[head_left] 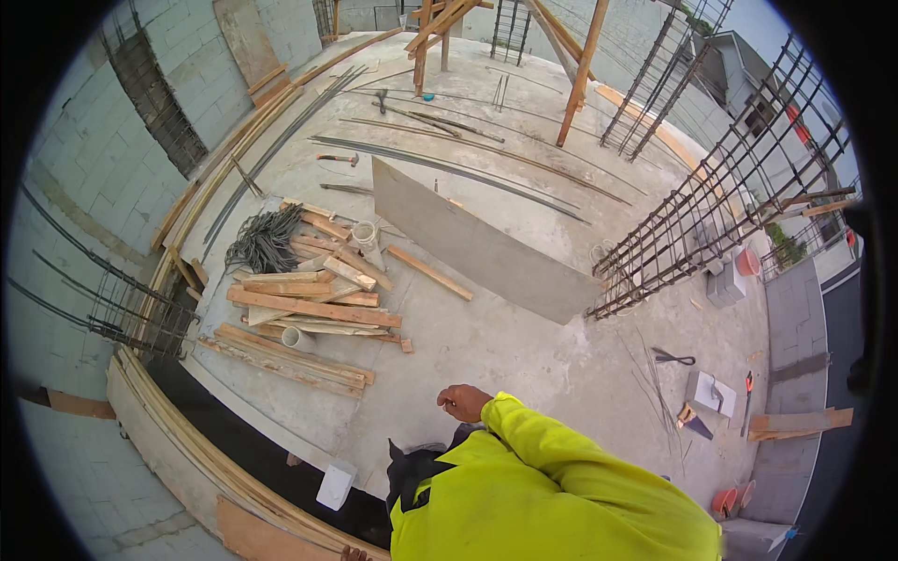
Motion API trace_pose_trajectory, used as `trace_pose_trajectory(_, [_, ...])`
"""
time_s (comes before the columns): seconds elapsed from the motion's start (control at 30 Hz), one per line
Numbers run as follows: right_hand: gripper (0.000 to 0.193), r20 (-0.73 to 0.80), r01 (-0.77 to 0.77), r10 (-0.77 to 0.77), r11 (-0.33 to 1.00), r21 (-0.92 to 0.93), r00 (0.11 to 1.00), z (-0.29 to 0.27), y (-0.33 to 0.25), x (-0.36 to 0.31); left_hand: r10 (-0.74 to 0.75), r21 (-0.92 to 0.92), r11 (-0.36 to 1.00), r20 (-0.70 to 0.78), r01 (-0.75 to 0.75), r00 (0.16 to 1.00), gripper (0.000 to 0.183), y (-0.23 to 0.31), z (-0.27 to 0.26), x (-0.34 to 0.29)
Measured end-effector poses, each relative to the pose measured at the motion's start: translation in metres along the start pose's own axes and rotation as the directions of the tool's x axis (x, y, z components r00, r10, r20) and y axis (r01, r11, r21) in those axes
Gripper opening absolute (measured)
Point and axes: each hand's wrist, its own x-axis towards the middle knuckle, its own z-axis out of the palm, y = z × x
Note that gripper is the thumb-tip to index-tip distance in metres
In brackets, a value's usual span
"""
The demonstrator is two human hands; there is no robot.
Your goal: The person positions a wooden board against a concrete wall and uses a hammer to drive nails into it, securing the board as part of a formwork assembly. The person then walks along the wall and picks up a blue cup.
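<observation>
My right hand, in a yellow sleeve, hovers over the concrete floor with its fingers curled in; nothing shows in it. At the lower edge only the fingers of my left hand appear, bent over the edge of a wooden board beside a dark gap. A white block sits at the rim of that gap. Ahead and left of my right hand lies a pile of cut lumber, with a white plastic cup and a white bucket among the pieces.
A coil of grey strips rests by the lumber. Farther off are a long grey panel, a hammer and loose bars. A rebar cage slants at right, near a handsaw. Timber props stand behind.
</observation>
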Motion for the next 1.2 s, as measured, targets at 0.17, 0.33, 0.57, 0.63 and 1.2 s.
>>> trace_pose_trajectory(0.17, [0.025, -0.236, -0.491, 0.516, 0.856, 0.159, 0.824, -0.019, 0.082, -0.117, 0.046, 0.237, 0.966, 0.222, -0.1, 0.974, 0.037, 0.087, 0.098, 0.037])
trace_pose_trajectory(0.33, [0.024, -0.364, -0.753, 0.846, 0.52, 0.403, 0.389, -0.016, 0.149, -0.27, 0.043, 0.341, 0.912, 0.471, -0.226, 0.881, 0.038, 0.14, 0.22, 0.04])
trace_pose_trajectory(0.57, [0.027, -0.299, -0.74, 0.936, 0.333, 0.585, 0.185, 0.024, 0.161, -0.347, 0.161, 0.179, 0.71, 0.9, -0.681, 0.405, 0.039, 0.157, 0.403, -0.174])
trace_pose_trajectory(0.63, [0.027, -0.303, -0.716, 0.922, 0.38, 0.585, 0.242, 0.031, 0.156, -0.337, 0.12, 0.046, 0.685, 0.977, -0.727, 0.174, 0.041, 0.156, 0.431, -0.258])
trace_pose_trajectory(1.2, [0.022, -0.263, -0.662, 0.913, 0.408, 0.629, 0.313, 0.113, 0.11, -0.329, 0.247, -0.331, 0.933, 0.306, 0.141, -0.919, 0.026, 0.207, 0.273, -0.672])
